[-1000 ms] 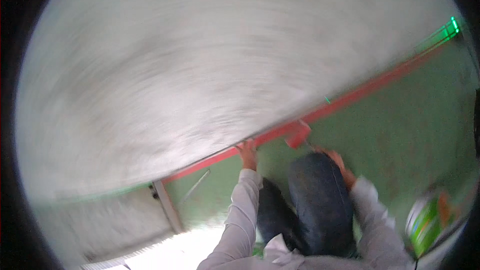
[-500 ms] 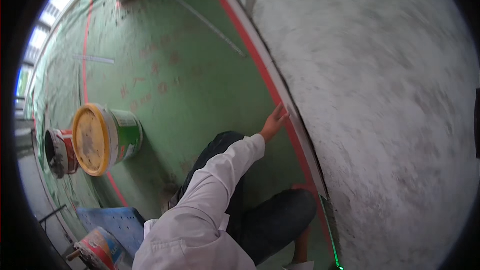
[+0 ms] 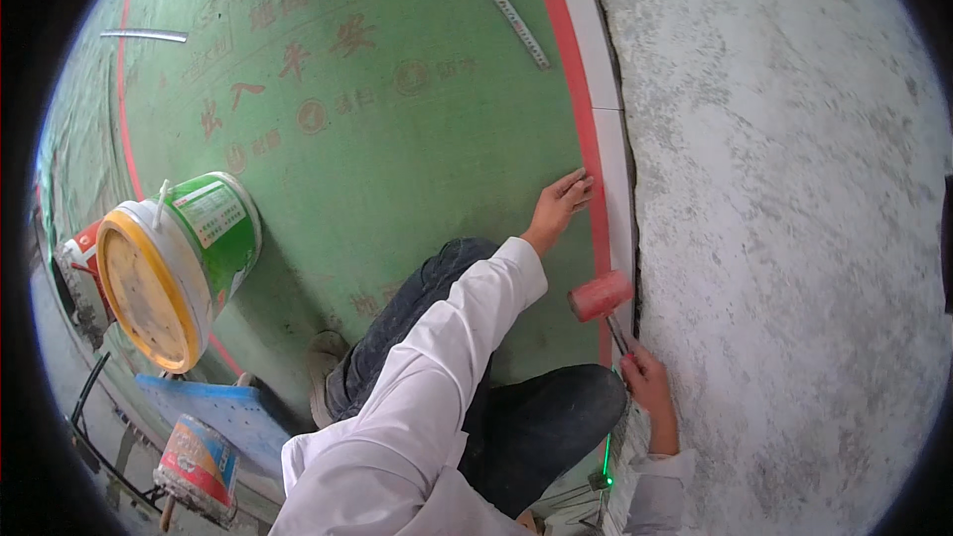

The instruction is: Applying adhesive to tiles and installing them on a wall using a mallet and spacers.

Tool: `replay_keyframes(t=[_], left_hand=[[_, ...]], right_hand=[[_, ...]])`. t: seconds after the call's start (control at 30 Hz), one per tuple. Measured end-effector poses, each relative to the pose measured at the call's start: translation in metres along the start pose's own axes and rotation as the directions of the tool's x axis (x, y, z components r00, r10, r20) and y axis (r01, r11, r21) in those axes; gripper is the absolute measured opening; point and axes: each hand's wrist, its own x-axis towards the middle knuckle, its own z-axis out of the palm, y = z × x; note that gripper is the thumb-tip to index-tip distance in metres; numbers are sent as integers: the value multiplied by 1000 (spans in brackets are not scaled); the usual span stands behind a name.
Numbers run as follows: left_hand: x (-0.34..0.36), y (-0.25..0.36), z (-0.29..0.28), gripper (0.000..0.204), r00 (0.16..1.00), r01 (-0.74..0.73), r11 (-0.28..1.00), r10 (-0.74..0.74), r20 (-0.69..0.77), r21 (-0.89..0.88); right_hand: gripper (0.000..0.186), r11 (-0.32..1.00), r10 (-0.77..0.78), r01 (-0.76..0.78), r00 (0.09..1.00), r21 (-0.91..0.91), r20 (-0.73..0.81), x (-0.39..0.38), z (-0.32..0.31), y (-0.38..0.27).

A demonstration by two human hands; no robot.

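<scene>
My right hand [image 3: 647, 377] is closed round the handle of a red rubber mallet [image 3: 602, 295], its head over the red tape and the edge of a narrow white tile strip [image 3: 618, 174]. The mallet head is slightly blurred. My left hand [image 3: 561, 208] holds nothing; its fingers, loosely bent, are at the red tape [image 3: 576, 69] beside the strip. The strip runs along the foot of a rough grey plaster surface [image 3: 774, 189], with a dark gap between them. A joint line crosses the strip above my left hand.
Green protective sheeting [image 3: 427, 159] covers the floor. Two metal rulers lie on it, one near the tape [image 3: 501, 5], another [image 3: 144, 35] farther left. At left stand a yellow-lidded bucket [image 3: 149, 288], a blue plastic stool [image 3: 218, 417] and a paint-smeared pail [image 3: 199, 467]. A green laser light [image 3: 608, 479] glows beside my knee.
My right hand has come up from beside my knee with the rubber mallet. My left hand has lifted back slightly from the strip, its fingers less spread. The view has shifted.
</scene>
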Motion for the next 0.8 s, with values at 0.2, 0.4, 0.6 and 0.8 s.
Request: replay_keyframes(t=[0.2,0.4,0.6,0.8], left_hand=[[-5,-15,43,71,908,-418,339,158,387,843],[-26,-60,53,98,975,-220,701,138,173,679],[-23,-72,47,99,926,-372,591,294,239,715],[-28,-59,45,95,967,-255,594,145,210,763]], right_hand=[[52,999,-42,38,994,37,100,22,-23,-122],[55,993,-118,118,993,31,-24,116,24,-175],[53,976,-214,209,971,-59,-105,170,34,-160],[52,982,-171,180,977,59,-123,174,38,-155]])
